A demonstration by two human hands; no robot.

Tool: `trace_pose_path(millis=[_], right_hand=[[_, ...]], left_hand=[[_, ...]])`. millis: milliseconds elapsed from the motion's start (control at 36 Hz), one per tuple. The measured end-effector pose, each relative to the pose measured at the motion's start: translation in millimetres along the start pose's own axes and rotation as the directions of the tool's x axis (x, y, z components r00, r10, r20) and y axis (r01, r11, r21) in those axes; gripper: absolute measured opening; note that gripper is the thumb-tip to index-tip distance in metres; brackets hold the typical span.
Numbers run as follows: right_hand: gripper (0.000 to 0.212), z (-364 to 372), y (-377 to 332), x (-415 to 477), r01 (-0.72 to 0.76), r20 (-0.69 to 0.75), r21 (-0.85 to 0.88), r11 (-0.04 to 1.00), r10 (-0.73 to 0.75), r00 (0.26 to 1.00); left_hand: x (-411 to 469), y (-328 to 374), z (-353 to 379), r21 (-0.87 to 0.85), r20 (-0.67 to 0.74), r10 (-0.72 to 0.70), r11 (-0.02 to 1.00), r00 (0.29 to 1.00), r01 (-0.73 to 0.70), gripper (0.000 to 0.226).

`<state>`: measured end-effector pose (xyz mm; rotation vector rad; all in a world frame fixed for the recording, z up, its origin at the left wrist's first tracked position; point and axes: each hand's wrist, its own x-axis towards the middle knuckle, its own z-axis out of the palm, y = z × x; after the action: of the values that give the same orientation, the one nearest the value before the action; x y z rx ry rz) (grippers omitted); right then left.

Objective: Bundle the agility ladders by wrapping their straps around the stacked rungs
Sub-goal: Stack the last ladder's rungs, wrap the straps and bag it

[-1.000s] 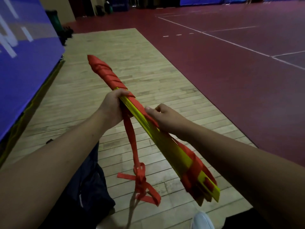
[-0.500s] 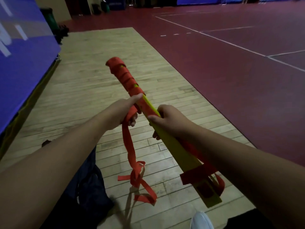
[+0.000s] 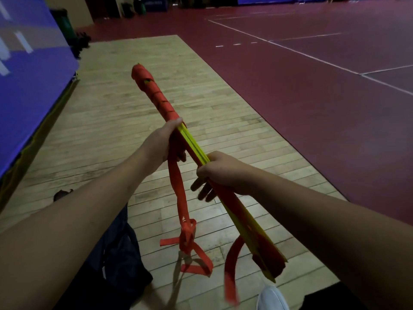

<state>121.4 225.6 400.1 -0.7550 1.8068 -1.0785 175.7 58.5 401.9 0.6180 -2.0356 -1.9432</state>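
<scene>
Currently the person is holding the stacked rungs (image 3: pixel 193 145) in the air with both hands. The yellow stack is slanting from near right to far left above the wooden floor (image 3: pixel 125 113).

The far section of the stack is showing tight orange turns of strap (image 3: pixel 154 95) up to its tip. The middle section is lying bare between the two hands.

The left hand (image 3: pixel 163 139) is gripping the stack where the wrapping ends, thumb lying along the top and fingers curling underneath. The loose run of strap is passing through this grip and hanging down into a knotted tangle (image 3: pixel 187 238) just above the floor.

The right hand (image 3: pixel 219 171) is pinching the stack nearer the body, thumb on top and fingers (image 3: pixel 203 189) reaching out beneath it.

At the near end of the stack a second orange tail (image 3: pixel 230 276) is dangling, blurred.

A red court (image 3: pixel 312 108) is lying to the right, a blue panel (image 3: pixel 29 86) is standing on the left, and a white shoe (image 3: pixel 271 298) is showing at the bottom edge.
</scene>
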Motion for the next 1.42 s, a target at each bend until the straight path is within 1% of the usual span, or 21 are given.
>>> trace_pose_path(millis=[56, 139, 194, 250, 306, 389, 444, 500, 583, 667, 722, 778, 833, 917, 972, 1000, 1028, 1111, 1222, 1306, 1417], right_hand=[[0.021, -2.0, 0.8, 0.7, 0.044, -0.107, -0.116, 0.992, -0.056, 0.993], [0.016, -9.0, 2.5, 7.3, 0.073, -0.301, -0.295, 0.953, -0.165, 0.939], [0.024, -11.9, 2.1, 8.1, 0.063, -0.366, -0.374, 0.925, -0.210, 0.907], [0.030, -12.8, 1.0, 6.9, 0.081, -0.343, -0.371, 0.925, -0.218, 0.914], [0.031, -13.9, -2.4, 3.8, 0.097, -0.301, -0.334, 0.938, -0.204, 0.931], [0.040, -18.8, -6.5, -0.6, 0.082, -0.254, -0.160, 0.984, -0.121, 0.960], [0.043, -22.0, -6.7, -5.5, 0.065, -0.129, 0.020, 0.998, -0.062, 0.990], [0.039, -24.5, -6.9, -10.8, 0.041, -0.006, 0.118, 0.992, -0.040, 0.999], [0.035, -24.3, -7.8, -14.6, 0.027, 0.078, 0.225, 0.974, -0.046, 0.996], [0.031, -19.9, -8.5, -14.4, 0.059, 0.156, 0.359, 0.931, -0.122, 0.980], [0.030, -17.0, -7.5, -12.7, 0.115, 0.078, 0.239, 0.964, -0.137, 0.987], [0.032, -15.3, -4.6, -8.6, 0.146, -0.072, -0.020, 0.989, -0.147, 0.987], [0.033, -15.3, -0.7, -3.0, 0.095, -0.181, -0.283, 0.954, -0.151, 0.972], [0.028, -14.3, 6.0, 2.3, 0.015, -0.256, -0.668, 0.744, -0.249, 0.934], [0.027, -11.4, 8.3, 2.3, 0.013, -0.249, -0.800, 0.599, -0.353, 0.902], [0.028, -9.4, 8.2, 2.0, 0.033, -0.235, -0.817, 0.576, -0.384, 0.893], [0.029, -7.5, 6.8, 1.2, 0.060, -0.225, -0.800, 0.597, -0.392, 0.892], [0.033, -6.0, -1.1, 1.8, 0.115, -0.249, -0.632, 0.767, -0.341, 0.907], [0.047, -12.3, -3.3, 2.7, 0.161, -0.239, -0.470, 0.868, -0.301, 0.923], [0.048, -14.2, 2.7, 0.6, 0.171, -0.142, -0.197, 0.965, -0.201, 0.969], [0.046, -15.0, 1.9, -5.2, 0.113, 0.053, 0.100, 0.989, -0.119, 0.992]], left_hand=[[-2.9, 2.1, 3.5, 0.067, 0.007, -0.023, 0.997, 1.000, 0.023, 0.050], [-2.6, 4.7, 5.6, 0.163, -0.042, -0.102, 0.981, 0.994, 0.107, 0.062], [-2.4, 6.1, 8.1, 0.182, -0.033, -0.129, 0.974, 0.991, 0.133, 0.059], [-1.7, 6.8, 10.5, 0.172, -0.041, -0.113, 0.978, 0.993, 0.118, 0.045], [-2.3, 6.8, 8.3, 0.061, -0.034, -0.125, 0.990, 0.992, 0.127, 0.034], [-7.5, 8.5, -0.2, -0.121, 0.111, -0.127, 0.983, 0.986, 0.141, 0.026], [-11.6, 11.2, -4.8, -0.187, 0.174, -0.057, 0.978, 0.983, 0.090, 0.021], [-14.1, 15.5, -6.1, -0.248, 0.181, 0.006, 0.968, 0.984, 0.040, 0.023], [-13.5, 19.1, -6.4, -0.290, 0.150, 0.049, 0.957, 0.987, -0.004, 0.026], [-10.5, 15.8, -10.9, -0.236, 0.154, 0.043, 0.972, 0.987, -0.005, 0.027], [-7.7, 11.8, -14.1, -0.139, 0.178, -0.003, 0.990, 0.984, 0.028, 0.028], [-5.2, 8.8, -15.8, -0.018, 0.190, -0.090, 0.995, 0.978, 0.095, 0.034], [-5.0, 5.6, -12.2, 0.062, 0.195, -0.179, 0.983, 0.964, 0.171, 0.047], [-6.3, -0.5, 1.9, 0.090, 0.156, -0.204, 0.977, 0.966, 0.192, 0.061], [-6.1, -4.6, 9.7, 0.074, 0.060, -0.200, 0.978, 0.978, 0.195, 0.056], [-5.5, -5.3, 11.7, 0.048, 0.009, -0.210, 0.977, 0.978, 0.210, 0.050], [-4.4, -5.5, 12.4, 0.002, -0.035, -0.228, 0.974, 0.973, 0.229, 0.044], [-1.0, -2.3, 7.3, -0.152, -0.113, -0.252, 0.960, 0.961, 0.234, 0.026], [-0.5, 2.5, -2.1, -0.254, -0.066, -0.113, 0.963, 0.991, 0.092, 0.018], [-2.3, 5.3, -8.8, -0.338, 0.013, 0.024, 0.941, 1.000, -0.018, 0.025], [-4.5, 8.7, -13.1, -0.408, 0.039, 0.140, 0.906, 0.989, -0.112, 0.029]])
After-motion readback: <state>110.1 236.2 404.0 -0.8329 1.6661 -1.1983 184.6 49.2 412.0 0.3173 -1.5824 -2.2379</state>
